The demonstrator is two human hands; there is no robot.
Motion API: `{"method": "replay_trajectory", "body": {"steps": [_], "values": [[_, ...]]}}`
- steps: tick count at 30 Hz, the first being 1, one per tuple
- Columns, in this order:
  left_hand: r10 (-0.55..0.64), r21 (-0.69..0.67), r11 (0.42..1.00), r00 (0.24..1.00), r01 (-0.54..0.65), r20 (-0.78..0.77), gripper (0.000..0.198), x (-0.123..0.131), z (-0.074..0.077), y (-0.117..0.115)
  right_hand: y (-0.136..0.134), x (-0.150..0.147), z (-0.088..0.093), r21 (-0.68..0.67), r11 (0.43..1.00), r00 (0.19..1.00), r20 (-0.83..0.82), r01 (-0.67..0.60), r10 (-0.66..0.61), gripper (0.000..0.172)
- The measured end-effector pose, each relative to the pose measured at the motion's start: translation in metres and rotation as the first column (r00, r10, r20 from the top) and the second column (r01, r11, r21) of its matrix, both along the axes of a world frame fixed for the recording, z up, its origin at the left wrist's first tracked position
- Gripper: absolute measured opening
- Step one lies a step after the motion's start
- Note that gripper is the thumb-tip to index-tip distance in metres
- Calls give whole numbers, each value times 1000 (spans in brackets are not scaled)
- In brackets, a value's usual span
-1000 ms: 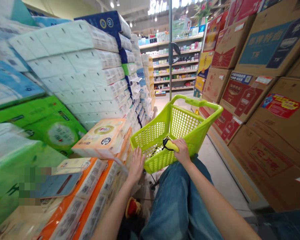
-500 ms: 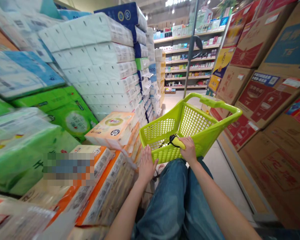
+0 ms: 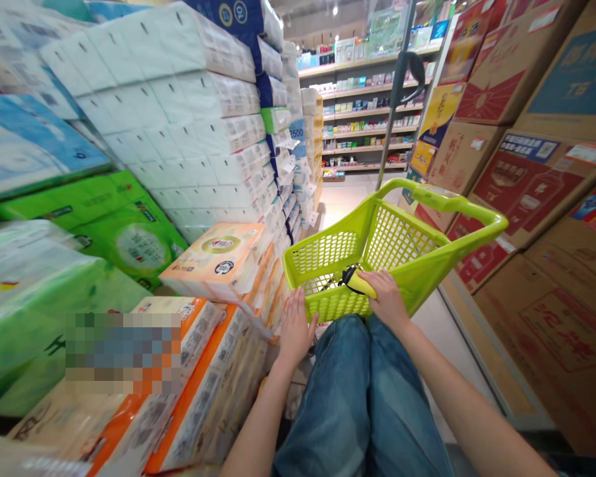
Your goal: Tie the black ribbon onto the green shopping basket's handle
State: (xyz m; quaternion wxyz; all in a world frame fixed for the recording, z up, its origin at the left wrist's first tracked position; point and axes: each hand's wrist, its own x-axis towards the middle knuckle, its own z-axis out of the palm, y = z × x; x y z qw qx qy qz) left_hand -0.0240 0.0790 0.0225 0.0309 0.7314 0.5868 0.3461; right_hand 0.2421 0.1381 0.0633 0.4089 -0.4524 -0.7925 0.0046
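Note:
A lime-green mesh shopping basket on a wheeled frame (image 3: 442, 197) stands in front of me, close to my legs. My left hand (image 3: 295, 329) lies flat against its near rim, fingers apart, holding nothing. My right hand (image 3: 388, 298) curls over the same rim, and its fingertips touch the end of a yellow-and-black handheld grip (image 3: 360, 283). That grip lies at the near rim, partly inside the basket. The basket's lower part is hidden behind my hands and the rim. Beside my left hand sits a cream-and-orange tissue pack (image 3: 213, 262).
Tall stacks of wrapped tissue packs (image 3: 179, 119) line the left of the aisle, with green packs (image 3: 129, 238) below. Printed cardboard cartons (image 3: 526, 192) wall the right. A metal pole (image 3: 395, 99) stands ahead, before store shelves (image 3: 362, 112). Tiled floor (image 3: 442, 331) runs between.
The basket and the shelves have shifted right in the view as my head turned. My right hand has slid right along the rim, off the top of the yellow grip.

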Motion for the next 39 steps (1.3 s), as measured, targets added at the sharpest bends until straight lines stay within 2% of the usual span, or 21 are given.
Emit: {"method": "replay_trajectory", "body": {"steps": [2,6,8,11,14,17,23,25,27,29,32,34,36,37,39], "values": [[2,8,1000,1000,-2,-18,72,0,1,-2,0,4,5,-34,999,1000,17,18,-18,61],[35,33,999,998,-34,-54,73,5,2,-9,2,16,17,-72,983,985,-38,168,-171,50],[59,37,998,996,-57,-72,72,9,3,-13,2,22,24,-80,968,971,-13,238,-239,48],[86,38,996,990,-83,-109,71,12,5,-19,-4,27,32,-43,945,937,153,324,-314,58],[88,59,995,988,-81,-130,72,12,6,-21,-14,18,32,13,926,874,326,377,-360,69],[90,68,994,986,-81,-139,74,11,6,-22,-26,-16,21,35,925,852,378,377,-362,65],[104,39,994,983,-99,-155,78,12,1,-22,-48,-127,0,64,973,891,392,224,-230,52],[112,34,994,980,-108,-164,80,12,0,-23,-50,-141,-2,72,983,897,402,172,-186,49],[121,29,993,977,-118,-178,80,12,2,-23,-47,-129,0,80,989,897,418,122,-145,48],[124,26,992,973,-121,-193,81,12,5,-23,-40,-95,3,93,989,890,431,117,-145,49],[114,27,993,971,-111,-211,83,13,9,-25,-28,-28,11,115,960,866,414,255,-279,53],[112,26,994,970,-109,-218,85,14,10,-26,-22,5,17,131,925,838,393,356,-379,55],[124,25,992,968,-122,-218,87,15,10,-27,-21,13,19,122,896,815,377,427,-440,55],[129,26,992,967,-127,-219,87,16,10,-28,-22,6,19,113,889,809,375,444,-452,54],[136,27,991,965,-133,-223,87,17,8,-29,-28,-27,15,96,897,816,382,432,-434,53]]}}
